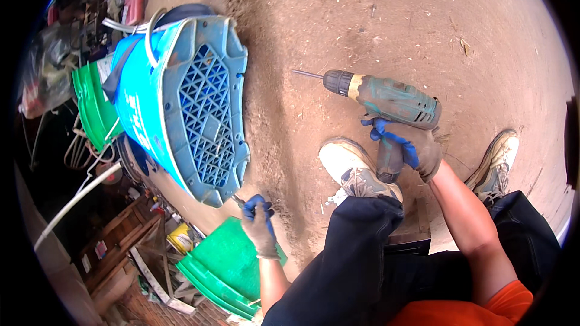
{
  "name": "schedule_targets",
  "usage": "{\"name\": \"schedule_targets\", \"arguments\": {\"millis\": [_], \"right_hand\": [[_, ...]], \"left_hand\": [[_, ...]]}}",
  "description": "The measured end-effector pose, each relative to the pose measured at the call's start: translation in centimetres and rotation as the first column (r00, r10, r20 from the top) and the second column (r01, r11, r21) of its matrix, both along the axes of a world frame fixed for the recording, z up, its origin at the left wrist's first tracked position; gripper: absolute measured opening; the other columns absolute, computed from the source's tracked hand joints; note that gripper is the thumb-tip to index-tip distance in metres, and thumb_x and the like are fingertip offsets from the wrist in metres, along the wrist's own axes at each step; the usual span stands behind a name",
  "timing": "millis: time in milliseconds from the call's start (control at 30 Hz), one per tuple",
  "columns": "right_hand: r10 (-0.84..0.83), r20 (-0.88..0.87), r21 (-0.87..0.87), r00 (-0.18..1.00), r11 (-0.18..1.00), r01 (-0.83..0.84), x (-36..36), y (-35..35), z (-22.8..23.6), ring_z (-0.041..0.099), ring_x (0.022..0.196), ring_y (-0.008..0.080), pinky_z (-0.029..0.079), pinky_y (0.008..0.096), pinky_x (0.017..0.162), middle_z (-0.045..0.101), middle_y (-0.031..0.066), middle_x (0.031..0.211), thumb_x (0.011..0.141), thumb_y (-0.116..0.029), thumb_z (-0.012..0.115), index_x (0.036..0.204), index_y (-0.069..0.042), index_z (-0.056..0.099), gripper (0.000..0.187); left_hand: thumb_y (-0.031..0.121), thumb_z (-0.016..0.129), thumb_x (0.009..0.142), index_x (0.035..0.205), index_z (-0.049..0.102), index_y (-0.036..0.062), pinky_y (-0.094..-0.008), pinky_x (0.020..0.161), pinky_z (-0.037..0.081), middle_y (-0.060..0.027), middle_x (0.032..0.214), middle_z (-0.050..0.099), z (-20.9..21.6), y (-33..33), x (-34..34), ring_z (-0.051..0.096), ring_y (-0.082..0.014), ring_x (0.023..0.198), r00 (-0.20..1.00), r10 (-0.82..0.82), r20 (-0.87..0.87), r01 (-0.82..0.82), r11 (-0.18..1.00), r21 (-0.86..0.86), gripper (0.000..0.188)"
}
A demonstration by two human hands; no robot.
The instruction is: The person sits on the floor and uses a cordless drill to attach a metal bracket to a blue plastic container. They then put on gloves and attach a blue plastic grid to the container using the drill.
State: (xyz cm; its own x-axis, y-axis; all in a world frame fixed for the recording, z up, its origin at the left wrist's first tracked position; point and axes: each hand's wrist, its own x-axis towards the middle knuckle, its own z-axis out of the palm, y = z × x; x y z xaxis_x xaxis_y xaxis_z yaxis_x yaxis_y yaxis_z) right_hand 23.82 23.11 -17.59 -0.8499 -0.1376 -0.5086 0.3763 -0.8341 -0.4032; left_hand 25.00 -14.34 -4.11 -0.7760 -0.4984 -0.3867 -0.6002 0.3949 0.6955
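Observation:
My right hand (423, 152), in a grey glove with blue fingers, is wrapped round the grip of a worn green-and-black cordless drill (396, 99). The drill's long thin bit (307, 73) points left, touching nothing. To the left, a large blue plastic body (142, 108) lies on its side, its lattice-patterned face (208, 121) turned toward me. At the lower corner of that face is my left hand (258, 226), gloved alike, with its fingers closed. A small thin dark piece shows between its fingertips and the blue edge; its kind is too small to tell.
Green plastic panels (223, 265) lie at lower left, and another green piece (93, 105) sits behind the blue body. A pale curved pole (75, 208) and wooden clutter (121, 223) fill the left side. My shoes (350, 160) stand on the dirt floor (386, 18).

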Motion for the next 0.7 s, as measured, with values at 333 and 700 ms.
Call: {"name": "schedule_targets", "arguments": {"millis": [333,700], "right_hand": [[0.160,0.020,0.122,0.987,0.979,-0.161,-0.7,-4.2,3.3,0.066,0.092,0.0183,0.054,0.0322,0.085,0.071,0.0106,0.105,0.086,-0.007,0.069,0.115,0.002,0.068,0.031],[0.213,-0.072,0.321,0.974,0.930,-0.180,-0.6,-2.6,4.4,0.060,0.085,0.0188,0.052,0.0304,0.078,0.065,0.0131,0.111,0.085,-0.018,0.070,0.128,-0.002,0.056,0.048]], "left_hand": [[0.012,0.068,0.093,0.101,0.065,-0.0005,-0.0245,0.054,0.046,-0.0066,0.081,0.067,-2.5,-3.0,-5.1,0.062,-0.0135,0.063,0.945,0.095,-0.313,-0.101,0.995,-0.002,0.016],[0.010,0.071,0.090,0.127,0.058,0.0020,-0.0252,0.076,0.052,-0.0072,0.115,0.063,-0.2,-0.6,0.9,0.062,-0.0117,0.089,0.994,-0.068,-0.086,0.067,0.998,-0.013,0.041]]}}
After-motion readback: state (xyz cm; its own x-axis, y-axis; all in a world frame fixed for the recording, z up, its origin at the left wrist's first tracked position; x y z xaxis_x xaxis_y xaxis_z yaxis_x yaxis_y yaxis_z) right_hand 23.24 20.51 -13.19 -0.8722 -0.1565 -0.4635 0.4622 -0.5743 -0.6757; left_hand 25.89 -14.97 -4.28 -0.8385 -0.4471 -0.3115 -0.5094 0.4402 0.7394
